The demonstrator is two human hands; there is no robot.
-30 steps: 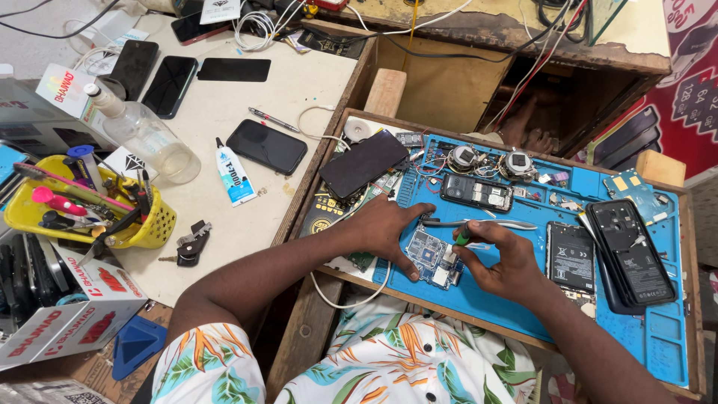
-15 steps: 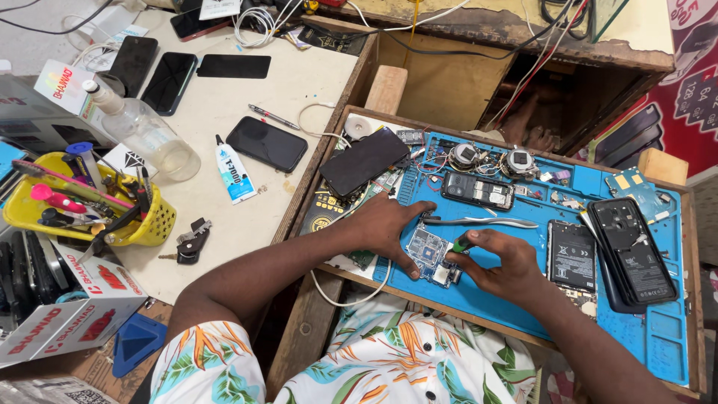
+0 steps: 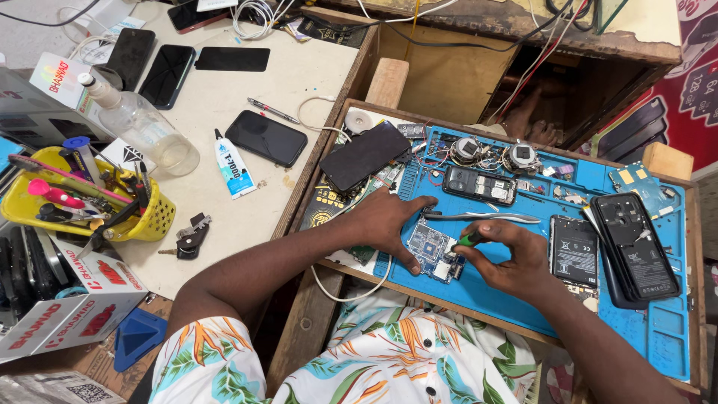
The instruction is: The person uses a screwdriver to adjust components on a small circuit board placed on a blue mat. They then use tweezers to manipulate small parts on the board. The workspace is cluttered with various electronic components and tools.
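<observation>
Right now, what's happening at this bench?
A person is working on a small circuit board lying on a blue repair mat. The left hand pins the board flat, while the right hand holds a green-handled tool against it. Opened phones and tweezers lie close by.

We note a blue work mat (image 3: 493, 295), a green-handled tool (image 3: 470, 239), a yellow basket (image 3: 153, 221) at nine o'clock, black phones (image 3: 265, 138), and a white floral-patterned shirt (image 3: 389, 359).
</observation>
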